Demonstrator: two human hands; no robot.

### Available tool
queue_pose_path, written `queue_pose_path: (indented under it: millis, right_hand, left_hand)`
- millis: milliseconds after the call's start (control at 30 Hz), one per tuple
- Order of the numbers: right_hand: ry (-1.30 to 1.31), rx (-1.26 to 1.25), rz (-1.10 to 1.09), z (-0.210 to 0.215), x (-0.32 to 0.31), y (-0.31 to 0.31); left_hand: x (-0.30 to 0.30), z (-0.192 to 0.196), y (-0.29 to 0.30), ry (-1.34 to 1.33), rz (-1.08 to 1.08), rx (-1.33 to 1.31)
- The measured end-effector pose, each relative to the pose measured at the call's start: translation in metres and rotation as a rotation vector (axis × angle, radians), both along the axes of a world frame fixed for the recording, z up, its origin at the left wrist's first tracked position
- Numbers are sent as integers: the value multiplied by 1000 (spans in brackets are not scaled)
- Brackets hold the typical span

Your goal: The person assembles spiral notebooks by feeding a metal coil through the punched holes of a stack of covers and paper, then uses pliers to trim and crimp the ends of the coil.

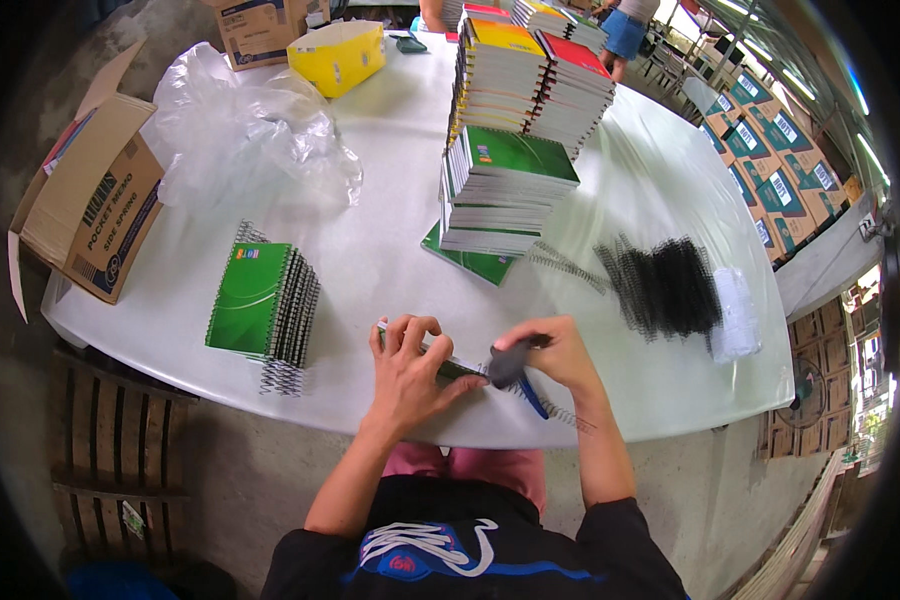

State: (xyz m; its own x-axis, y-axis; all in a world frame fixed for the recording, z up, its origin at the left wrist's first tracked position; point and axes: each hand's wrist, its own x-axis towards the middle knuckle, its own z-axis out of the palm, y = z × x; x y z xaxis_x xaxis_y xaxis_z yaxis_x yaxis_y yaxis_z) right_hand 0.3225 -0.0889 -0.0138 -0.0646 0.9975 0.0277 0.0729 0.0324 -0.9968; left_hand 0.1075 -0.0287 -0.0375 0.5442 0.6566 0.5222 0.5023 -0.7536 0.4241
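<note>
Here the left hand (410,368) clasps a thin green notebook (456,369) near the white table's (380,240) front edge. The right hand (552,350) grips a dark, blue-handled tool (510,366) by its right end, dark wire coil (568,417) trailing beyond!

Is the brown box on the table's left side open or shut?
Open: the brown box's flaps stick out, and something red and blue shows inside.

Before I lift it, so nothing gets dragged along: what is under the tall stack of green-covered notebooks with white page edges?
A flat green notebook cover juts out askew under the stack, over the glossy white table. The stack hides its remainder and anything else beneath.
</note>
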Motion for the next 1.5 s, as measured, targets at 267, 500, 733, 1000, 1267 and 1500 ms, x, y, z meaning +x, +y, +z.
queue_pose_path:
  millis: [267,500,733,1000,1267,1500]
  right_hand:
    - [-336,137,51,21,-6,17]
    - [-144,107,-76,3,-12,23]
    - [-305,268,31,15,-32,32]
    - [-513,81,-99,15,-30,50]
    - [-125,12,-74,4,-40,58]
    - [-529,74,-282,12,-29,51]
  left_hand:
    - [3,-5,5,-122,14,-21]
    - [-5,-3,15,-230,24,-190]
    - [-8,-23,25,-380,6,-238]
    - [-1,-23,29,-563,-67,-457]
    - [-3,-32,31,-540,-108,-448]
    - [-7,-34,28,-585,-71,-492]
